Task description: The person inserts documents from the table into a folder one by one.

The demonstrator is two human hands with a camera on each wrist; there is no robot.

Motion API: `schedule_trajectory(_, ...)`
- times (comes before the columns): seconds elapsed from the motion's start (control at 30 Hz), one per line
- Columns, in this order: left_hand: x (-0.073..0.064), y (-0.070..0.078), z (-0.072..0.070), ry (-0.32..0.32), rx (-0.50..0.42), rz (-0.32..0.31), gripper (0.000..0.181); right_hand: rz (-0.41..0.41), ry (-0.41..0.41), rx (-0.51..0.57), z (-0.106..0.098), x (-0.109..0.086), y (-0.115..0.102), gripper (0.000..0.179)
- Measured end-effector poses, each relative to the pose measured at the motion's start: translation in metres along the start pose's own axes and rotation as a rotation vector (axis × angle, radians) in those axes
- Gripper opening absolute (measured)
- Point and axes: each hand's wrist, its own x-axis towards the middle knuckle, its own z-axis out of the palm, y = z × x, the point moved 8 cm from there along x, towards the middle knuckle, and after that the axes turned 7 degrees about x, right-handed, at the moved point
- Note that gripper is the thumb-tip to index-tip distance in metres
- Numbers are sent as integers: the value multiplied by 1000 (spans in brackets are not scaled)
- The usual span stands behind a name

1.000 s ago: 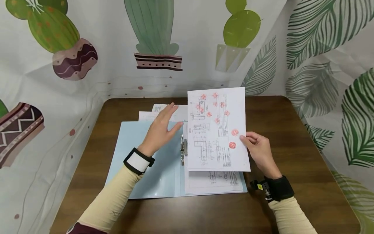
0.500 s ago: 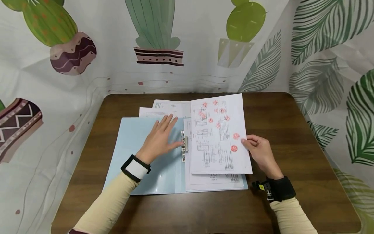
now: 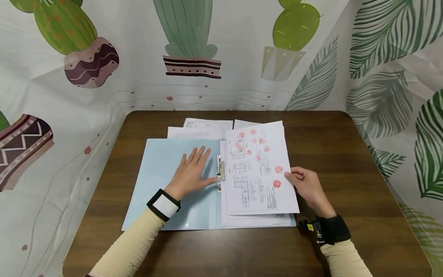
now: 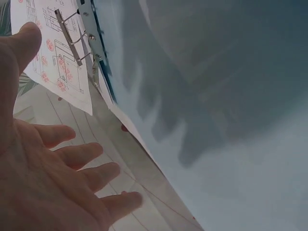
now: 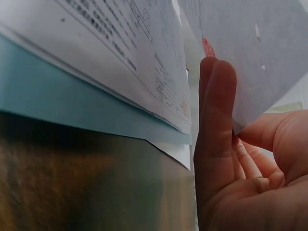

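Observation:
My right hand (image 3: 307,187) pinches the right edge of a printed drawing sheet (image 3: 256,165) with several red stamps. The sheet is tilted and raised above a stack of similar pages (image 3: 256,221) on the right half of a pale blue ring binder (image 3: 138,184). In the right wrist view, thumb and fingers (image 5: 217,106) meet at the sheet's edge. My left hand (image 3: 188,175) is over the binder's left cover, fingers spread, its thumb beside the metal ring clip (image 3: 219,173). The left wrist view shows the palm (image 4: 43,178) and curved rings (image 4: 79,36); nothing is held there.
Behind the binder lie loose printed sheets (image 3: 207,125), and a white sheet's corner (image 3: 242,123) shows farther right. All rest on a brown wooden table (image 3: 332,154). A white cloth backdrop (image 3: 238,38) with cactus and leaf prints rises behind it.
My right hand has lowered the stamped sheet toward the stack, and its top has tilted left. The left hand has moved from the sheet's left edge down over the cover. A rear sheet's corner has come into view.

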Motion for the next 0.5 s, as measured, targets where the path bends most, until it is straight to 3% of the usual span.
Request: schedule_trajectory(0.5,-8,0,18,-54,16,-13,103,35,-26,-48,12,-4,10,35)
